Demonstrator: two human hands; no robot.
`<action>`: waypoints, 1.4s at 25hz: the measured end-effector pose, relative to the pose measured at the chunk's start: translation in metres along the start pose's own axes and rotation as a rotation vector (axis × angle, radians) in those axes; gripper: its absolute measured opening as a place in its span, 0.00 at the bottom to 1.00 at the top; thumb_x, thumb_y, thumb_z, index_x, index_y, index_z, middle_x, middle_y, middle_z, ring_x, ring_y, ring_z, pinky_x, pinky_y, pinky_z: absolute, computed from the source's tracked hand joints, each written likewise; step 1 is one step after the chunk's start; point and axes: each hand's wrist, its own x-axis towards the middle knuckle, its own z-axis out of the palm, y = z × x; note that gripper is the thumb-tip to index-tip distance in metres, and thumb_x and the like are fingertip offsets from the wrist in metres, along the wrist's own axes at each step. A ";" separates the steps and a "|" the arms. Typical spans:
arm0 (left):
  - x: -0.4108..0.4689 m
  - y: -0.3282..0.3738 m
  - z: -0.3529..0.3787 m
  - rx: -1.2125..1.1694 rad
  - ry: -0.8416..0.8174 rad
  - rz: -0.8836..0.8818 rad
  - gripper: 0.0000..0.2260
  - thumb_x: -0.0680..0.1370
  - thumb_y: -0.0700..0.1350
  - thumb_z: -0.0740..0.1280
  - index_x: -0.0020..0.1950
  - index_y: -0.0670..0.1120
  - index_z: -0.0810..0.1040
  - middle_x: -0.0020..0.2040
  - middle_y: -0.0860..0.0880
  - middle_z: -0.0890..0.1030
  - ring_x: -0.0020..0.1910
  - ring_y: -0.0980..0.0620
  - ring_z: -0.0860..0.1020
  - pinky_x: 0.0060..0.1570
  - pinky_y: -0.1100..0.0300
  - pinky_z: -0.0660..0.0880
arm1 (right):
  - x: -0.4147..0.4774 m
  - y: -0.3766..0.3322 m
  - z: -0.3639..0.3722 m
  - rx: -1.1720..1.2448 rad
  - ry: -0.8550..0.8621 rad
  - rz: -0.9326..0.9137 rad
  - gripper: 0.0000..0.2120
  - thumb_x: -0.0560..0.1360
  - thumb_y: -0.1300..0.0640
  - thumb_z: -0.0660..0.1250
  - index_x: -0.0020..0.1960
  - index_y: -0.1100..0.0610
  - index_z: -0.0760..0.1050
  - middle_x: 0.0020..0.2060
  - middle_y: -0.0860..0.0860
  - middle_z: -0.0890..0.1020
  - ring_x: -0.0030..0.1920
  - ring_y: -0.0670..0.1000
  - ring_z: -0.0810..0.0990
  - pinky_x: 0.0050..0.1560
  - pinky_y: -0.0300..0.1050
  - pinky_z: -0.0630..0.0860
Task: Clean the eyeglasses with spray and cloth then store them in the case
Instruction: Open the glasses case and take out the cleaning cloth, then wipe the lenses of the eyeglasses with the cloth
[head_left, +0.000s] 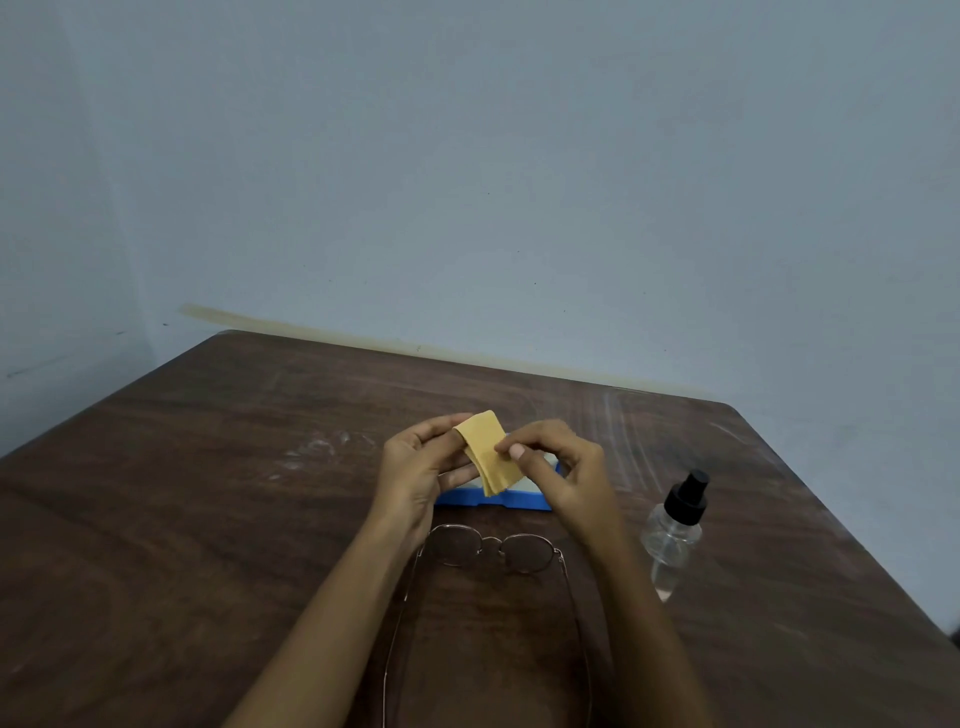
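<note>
Though limp — mustard-yellow cloth (487, 448), layered

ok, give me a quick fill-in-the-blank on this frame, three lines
1. The folded ___ cloth is held up off the brown wooden table.
2. Beyond the round wire-framed eyeglasses sits a ___ rectangular case.
3. The clear plastic spray bottle carries a ___ nozzle.
Missing: yellow; blue; black.
</note>
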 end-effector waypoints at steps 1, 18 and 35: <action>0.000 -0.001 0.000 0.007 -0.011 0.002 0.06 0.74 0.35 0.64 0.45 0.43 0.79 0.36 0.48 0.85 0.37 0.51 0.84 0.33 0.62 0.80 | 0.001 0.001 0.002 -0.043 0.018 0.014 0.05 0.74 0.62 0.65 0.45 0.58 0.79 0.42 0.48 0.80 0.48 0.47 0.77 0.49 0.45 0.75; 0.003 -0.004 0.001 -0.060 -0.129 -0.087 0.13 0.69 0.38 0.70 0.53 0.42 0.77 0.43 0.43 0.85 0.41 0.48 0.84 0.36 0.58 0.81 | 0.006 0.005 0.000 0.444 -0.045 0.446 0.22 0.71 0.67 0.68 0.61 0.58 0.66 0.42 0.51 0.78 0.42 0.49 0.78 0.37 0.37 0.79; -0.003 -0.007 0.001 0.183 -0.088 0.075 0.07 0.72 0.36 0.68 0.49 0.42 0.78 0.41 0.47 0.83 0.40 0.55 0.83 0.36 0.62 0.81 | 0.006 0.003 0.002 0.442 0.007 0.520 0.08 0.73 0.63 0.66 0.52 0.63 0.77 0.40 0.52 0.82 0.41 0.49 0.80 0.42 0.44 0.77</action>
